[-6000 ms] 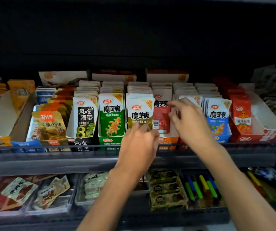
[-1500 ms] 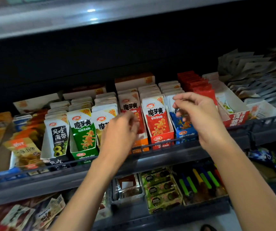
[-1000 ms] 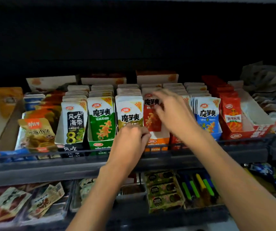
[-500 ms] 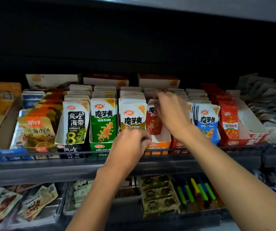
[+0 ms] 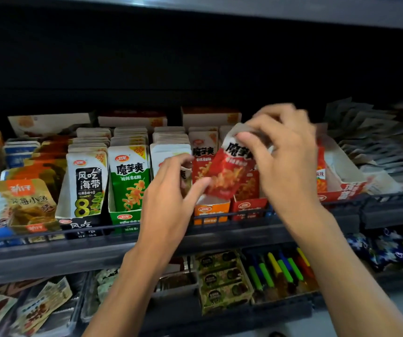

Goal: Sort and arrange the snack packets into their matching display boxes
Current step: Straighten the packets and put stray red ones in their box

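Red packet (image 5: 227,176) tilted, held above orange display box (image 5: 211,211) and red display box (image 5: 248,206), top pinched by right hand (image 5: 285,161). Left hand (image 5: 169,198) curled at neighbouring row, thumb at packet's lower corner; grip unclear. Boxes line dark wire-fronted shelf (image 5: 49,254); black back panel (image 5: 195,69) behind.

I count two hands, my left hand (image 5: 169,190) and my right hand (image 5: 285,152), and one red packet (image 5: 229,171) out of its row. Five box fronts show: one black box (image 5: 81,226), one green box (image 5: 125,218), one orange box (image 5: 210,211), one red box (image 5: 246,207) and another red box (image 5: 346,190). Below are three olive packs (image 5: 220,278); the filed packets are too many to count.
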A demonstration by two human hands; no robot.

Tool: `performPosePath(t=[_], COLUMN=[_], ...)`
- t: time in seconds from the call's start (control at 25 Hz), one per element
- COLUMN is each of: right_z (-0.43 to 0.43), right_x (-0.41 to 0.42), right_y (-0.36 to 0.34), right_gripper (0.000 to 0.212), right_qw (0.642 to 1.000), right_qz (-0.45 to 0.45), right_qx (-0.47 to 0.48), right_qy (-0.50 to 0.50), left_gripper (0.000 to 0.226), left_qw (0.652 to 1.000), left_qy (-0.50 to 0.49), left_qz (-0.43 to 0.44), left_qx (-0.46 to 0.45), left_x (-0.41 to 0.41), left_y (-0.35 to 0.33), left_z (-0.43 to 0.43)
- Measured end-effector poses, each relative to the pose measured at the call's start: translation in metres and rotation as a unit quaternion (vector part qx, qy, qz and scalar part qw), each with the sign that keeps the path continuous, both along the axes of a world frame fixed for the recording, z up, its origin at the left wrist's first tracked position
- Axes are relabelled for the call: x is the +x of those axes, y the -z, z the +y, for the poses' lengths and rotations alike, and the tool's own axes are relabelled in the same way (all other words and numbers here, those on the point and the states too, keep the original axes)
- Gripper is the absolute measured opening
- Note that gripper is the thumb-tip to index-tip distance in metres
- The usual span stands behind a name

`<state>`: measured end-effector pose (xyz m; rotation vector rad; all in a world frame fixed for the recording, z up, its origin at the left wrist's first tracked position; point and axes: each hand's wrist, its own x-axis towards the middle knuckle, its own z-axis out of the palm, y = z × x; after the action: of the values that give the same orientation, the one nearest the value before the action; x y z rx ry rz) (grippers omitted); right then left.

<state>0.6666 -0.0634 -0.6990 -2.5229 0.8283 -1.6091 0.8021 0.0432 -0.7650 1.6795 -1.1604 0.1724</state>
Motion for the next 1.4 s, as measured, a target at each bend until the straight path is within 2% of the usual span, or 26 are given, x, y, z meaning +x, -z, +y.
performPosePath(t=[0.08,0.12,0.2,0.28,0.4,0.52,0.6,0.8,0.84,0.96,1.04,1.16,1.28,1.4], right_z=[0.009,0.011,0.009,0.004,0.002,0.003,0.001,-0.008,-0.01,-0.017,-0.023,-0.031,-0.042,-0.051], right_x=[-0.008,-0.01,-0.012,-0.015,-0.026,-0.033,-0.037,-0.047,-0.048,-0.046,-0.046,-0.05,-0.051,-0.047], right_y=[0.003,0.004,0.005,0.006,0.008,0.006,0.006,0.007,0.006,0.006,0.005,0.004,0.013,0.027], right_gripper=[0.013,0.011,0.005,0.014,0.018,0.019,0.02,0.013,0.013,0.01,0.007,0.021,0.031,0.035], right_qw=[0.99,0.981,0.962,0.924,0.858,0.837,0.836,0.835,0.842,0.894,0.91,0.893,0.864,0.855], right_qz=[0.012,0.012,-0.028,-0.099,-0.151,-0.116,-0.103,-0.109,-0.115,-0.118,-0.141,-0.19,-0.206,-0.183], right_qx=[0.107,0.15,0.226,0.314,0.427,0.481,0.489,0.483,0.468,0.375,0.33,0.329,0.375,0.412], right_qy=[-0.096,-0.12,-0.152,-0.195,-0.241,-0.234,-0.226,-0.239,-0.242,-0.214,-0.206,-0.242,-0.265,-0.257], left_gripper=[0.032,0.022,0.01,0.008,0.012,0.011,0.012,0.017,0.018,0.006,0.006,0.007,0.007,0.007], left_qw=[0.999,0.997,0.971,0.915,0.888,0.878,0.883,0.921,0.928,0.953,0.969,0.984,0.984,0.982], left_qy=[0.027,0.064,0.184,0.279,0.314,0.31,0.301,0.241,0.233,0.191,0.164,0.122,0.096,0.064], left_qz=[-0.042,-0.016,0.15,0.288,0.333,0.363,0.36,0.306,0.29,0.228,0.175,0.124,0.137,0.146], left_qx=[0.021,0.029,0.04,0.047,0.046,0.027,0.022,0.027,0.033,0.051,0.051,0.045,0.058,0.105], left_x=[-0.004,-0.006,-0.014,-0.02,-0.028,-0.034,-0.038,-0.046,-0.047,-0.052,-0.055,-0.052,-0.047,-0.04], left_y=[0.002,0.002,-0.002,-0.007,-0.01,-0.009,-0.007,0.0,0.0,-0.012,-0.027,-0.046,-0.042,-0.024], left_z=[-0.001,-0.001,0.0,0.004,0.007,0.006,0.004,-0.002,-0.003,-0.012,-0.024,-0.051,-0.08,-0.097])
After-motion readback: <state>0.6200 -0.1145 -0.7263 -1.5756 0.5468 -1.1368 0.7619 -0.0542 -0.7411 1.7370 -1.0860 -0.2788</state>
